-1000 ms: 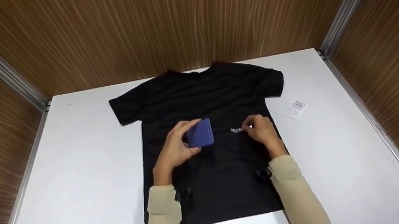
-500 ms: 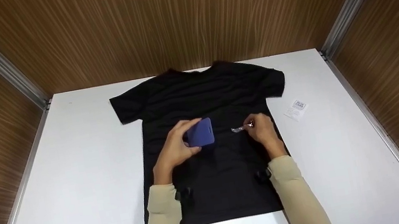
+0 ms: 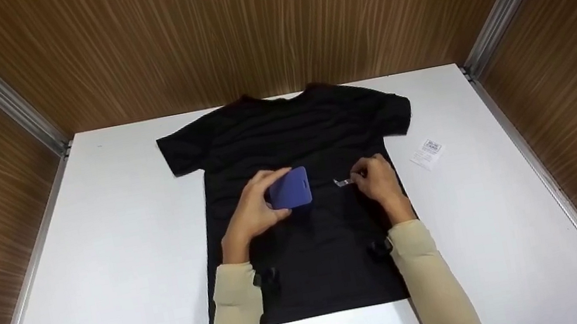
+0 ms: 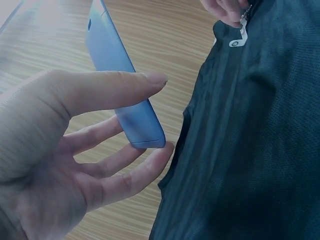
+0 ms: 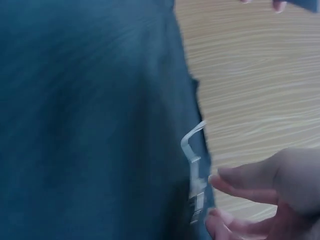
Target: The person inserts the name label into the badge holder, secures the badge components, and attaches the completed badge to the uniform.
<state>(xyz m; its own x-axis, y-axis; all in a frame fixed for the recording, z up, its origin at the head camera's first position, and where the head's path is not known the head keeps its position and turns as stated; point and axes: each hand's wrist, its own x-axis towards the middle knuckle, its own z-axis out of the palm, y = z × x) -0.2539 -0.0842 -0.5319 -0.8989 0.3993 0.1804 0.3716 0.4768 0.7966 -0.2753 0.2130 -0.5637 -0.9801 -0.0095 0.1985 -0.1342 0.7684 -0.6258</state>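
In the head view, my left hand (image 3: 256,208) holds a flat blue card holder (image 3: 290,189) by its opposite edges, with a slot near its right end. The left wrist view has the thumb across one long edge of the card holder (image 4: 142,125) and fingers on the other. My right hand (image 3: 377,179) pinches a clear badge strap clip (image 3: 343,182), whose bent end points left toward the holder, a short gap away. Close up in the right wrist view, the strap clip (image 5: 192,160) has a curved free end, and metal parts lie near the fingertips (image 5: 215,180).
Under both hands a black T-shirt (image 3: 321,281) lies spread on the white table (image 3: 119,245). A small white printed card (image 3: 428,154) sits right of the shirt. Wood-patterned walls (image 3: 264,24) enclose the back and sides.
The strap clip has turned a little in my right fingers, its free end now angled up. My left hand and the card holder have shifted only slightly.
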